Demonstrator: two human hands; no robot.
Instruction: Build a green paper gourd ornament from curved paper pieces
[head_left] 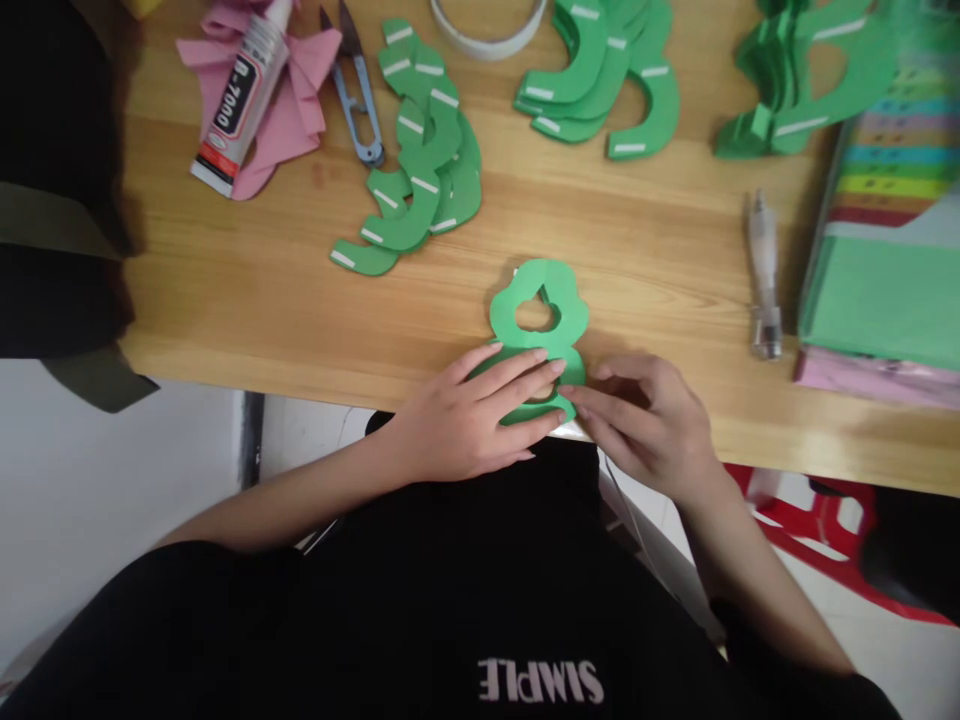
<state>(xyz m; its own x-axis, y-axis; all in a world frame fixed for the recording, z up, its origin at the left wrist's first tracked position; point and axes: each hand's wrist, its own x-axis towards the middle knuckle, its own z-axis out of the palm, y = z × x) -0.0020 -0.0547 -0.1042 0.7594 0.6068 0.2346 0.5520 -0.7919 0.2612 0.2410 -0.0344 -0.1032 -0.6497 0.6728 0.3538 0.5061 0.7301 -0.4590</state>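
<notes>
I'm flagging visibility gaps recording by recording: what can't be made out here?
Head view:
Near end of the green shape: partly hidden by the left hand.
Whether the right hand pinches its edge or only touches it: the fingers cover the contact.
White ring: top cut off by the upper edge.
Pink pieces: partly hidden by the B-7000 tube.
Tube's smallest print: too small.

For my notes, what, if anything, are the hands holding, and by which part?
A green cutout: the left hand lies flat over its lower part, and the right hand touches its lower right edge; whether it pinches can't be told.
</notes>
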